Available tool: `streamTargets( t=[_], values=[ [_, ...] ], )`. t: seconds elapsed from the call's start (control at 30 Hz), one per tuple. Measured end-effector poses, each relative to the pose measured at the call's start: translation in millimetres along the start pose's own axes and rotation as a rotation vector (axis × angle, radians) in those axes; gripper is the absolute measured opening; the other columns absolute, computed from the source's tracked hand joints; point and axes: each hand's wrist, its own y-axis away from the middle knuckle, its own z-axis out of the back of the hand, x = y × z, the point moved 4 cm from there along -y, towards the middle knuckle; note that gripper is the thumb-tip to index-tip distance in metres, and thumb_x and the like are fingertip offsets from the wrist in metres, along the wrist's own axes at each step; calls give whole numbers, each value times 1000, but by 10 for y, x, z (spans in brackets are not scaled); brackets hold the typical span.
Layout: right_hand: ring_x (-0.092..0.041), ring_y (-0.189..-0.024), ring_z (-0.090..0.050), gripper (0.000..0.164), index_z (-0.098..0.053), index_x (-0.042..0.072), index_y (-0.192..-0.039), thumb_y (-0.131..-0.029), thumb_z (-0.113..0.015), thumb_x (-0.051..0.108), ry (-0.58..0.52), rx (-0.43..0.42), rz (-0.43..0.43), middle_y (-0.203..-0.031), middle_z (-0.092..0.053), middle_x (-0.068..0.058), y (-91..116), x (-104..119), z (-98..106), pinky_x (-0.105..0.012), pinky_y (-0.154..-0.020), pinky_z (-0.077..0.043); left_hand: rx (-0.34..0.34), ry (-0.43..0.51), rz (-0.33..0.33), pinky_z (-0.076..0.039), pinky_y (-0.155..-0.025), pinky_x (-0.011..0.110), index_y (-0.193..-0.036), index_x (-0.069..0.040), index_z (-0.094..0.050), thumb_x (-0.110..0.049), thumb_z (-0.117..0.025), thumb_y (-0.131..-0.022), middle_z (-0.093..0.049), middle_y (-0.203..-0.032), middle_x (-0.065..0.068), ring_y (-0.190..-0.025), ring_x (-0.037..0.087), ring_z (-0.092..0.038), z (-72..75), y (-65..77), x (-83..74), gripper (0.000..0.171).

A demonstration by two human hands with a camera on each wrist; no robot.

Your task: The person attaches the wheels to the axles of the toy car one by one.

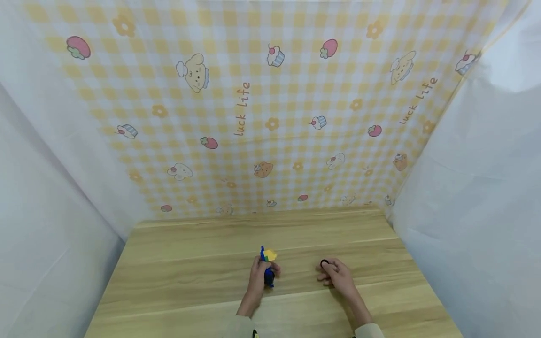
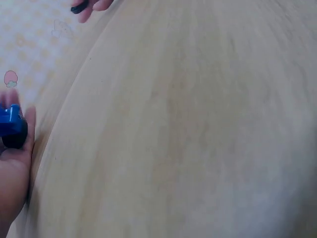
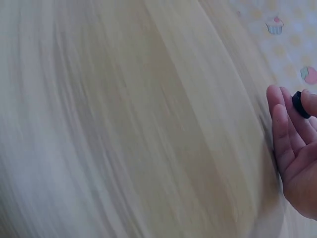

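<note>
In the head view my left hand [image 1: 258,277] grips a small blue and yellow toy vehicle [image 1: 269,256] with a green bit and a black wheel. The left wrist view shows the toy's blue body [image 2: 10,119] and one black wheel [image 2: 17,136] against the palm. To the right, my right hand [image 1: 338,277] pinches a small round black wheel [image 1: 324,263] between thumb and fingers. The right wrist view shows that black ring-like piece [image 3: 300,104] under the thumb, with the other fingers extended beside it. The two hands are apart, low over the table.
A wood-grain table [image 1: 190,263] lies under both hands. Behind it hangs a yellow checked cloth [image 1: 287,145] with cartoon prints. White sheets [image 1: 477,178] close off the left and right sides.
</note>
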Motion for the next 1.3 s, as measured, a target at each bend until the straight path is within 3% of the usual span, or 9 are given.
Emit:
streamTargets(
  t=[0.13, 0.27, 0.4, 0.53, 0.7, 0.9, 1.17, 1.3],
  values=[
    [-21, -82, -74, 36, -46, -6, -115, -103, -54, 28, -12, 108, 15, -114, -69, -26, 13, 81, -257, -29, -66, -60, 19, 30, -28, -57, -72, 31, -117, -5, -41, -16, -42, -100, -57, -82, 5, -71, 14, -60, 7, 7, -4, 21],
    [-16, -77, -69, 38, -44, -2, -113, -104, -52, 34, -25, 217, 23, -106, -68, -22, 43, 229, -557, -26, -65, -58, 95, 10, -62, -57, -64, 32, -115, -4, -38, -16, -39, -102, -49, -77, 7, -64, 15, -56, -33, 9, -23, 17],
    [-14, -73, -64, 42, -49, -3, -118, -104, -52, 37, -25, 262, 72, -102, -64, -21, 75, 422, -814, -24, -61, -55, 128, -19, -11, -58, -63, 34, -118, -3, -39, -24, -37, -105, -48, -77, 8, -61, 17, -57, -80, -8, -39, 25],
    [-15, -74, -64, 43, -52, -2, -125, -104, -51, 36, -25, 252, 133, -106, -61, -29, 88, 596, -989, -26, -62, -56, 99, -65, 43, -57, -62, 34, -125, -2, -43, -31, -40, -106, -51, -77, 5, -61, 17, -58, -89, -19, -53, 34],
    [-12, -70, -63, 37, -51, -5, -121, -105, -51, 28, -14, 257, 144, -102, -62, -30, 85, 665, -1158, -25, -60, -54, 98, -139, 0, -57, -60, 35, -125, -2, -46, -31, -42, -107, -54, -77, 3, -62, 16, -57, -91, -12, -45, 34],
    [-12, -62, -57, 27, -56, 2, -112, -104, -53, 27, 141, 212, 214, -84, -61, -26, 116, 676, -1249, -22, -55, -48, 98, -234, -13, -56, -60, 37, -125, -8, -50, -25, -39, -108, -58, -81, 10, -62, 25, -59, -106, 4, -43, 27],
    [-13, -62, -58, 26, -62, 5, -116, -105, -51, 25, 217, 146, 289, -83, -64, -17, 144, 713, -1237, -23, -54, -50, 150, -239, -32, -57, -60, 46, -126, -3, -51, -20, -28, -111, -58, -84, 14, -67, 41, -60, -145, 122, -334, 32],
    [-19, -64, -62, 23, -65, 4, -114, -103, -55, 23, 240, 113, 293, -84, -67, -17, 136, 721, -1231, -22, -54, -51, 166, -232, -47, -56, -60, 46, -120, -3, -51, -24, -24, -112, -59, -88, 17, -71, 44, -60, -159, 156, -367, 35]
  ],
)
